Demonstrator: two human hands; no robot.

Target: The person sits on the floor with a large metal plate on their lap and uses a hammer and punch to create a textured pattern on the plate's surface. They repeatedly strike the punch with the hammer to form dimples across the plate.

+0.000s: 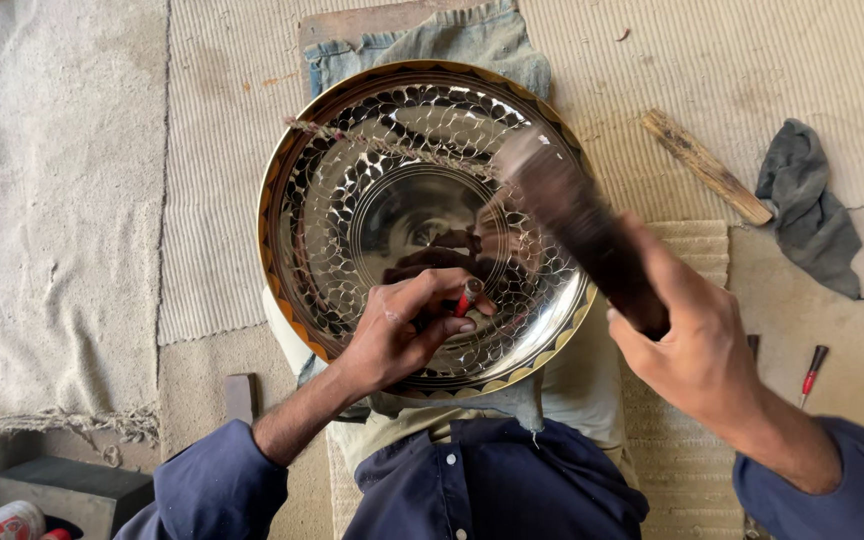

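My left hand [402, 335] pinches a red-tipped punch [467, 297] against the shiny plate [352, 190] on my lap. My right hand [697, 350] is clamped on a blurred mallet [577, 225] above it. Beyond my right hand, a stick [707, 167] and rag [812, 210] lie on the matted floor [72, 200].

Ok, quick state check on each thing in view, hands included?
Left hand: pinching a red-handled tool against the plate.
Right hand: gripping a dark mallet, motion-blurred.
Metal plate: tilted on the lap, partly patterned.
Wooden stick: lying loose.
Grey rag: crumpled.
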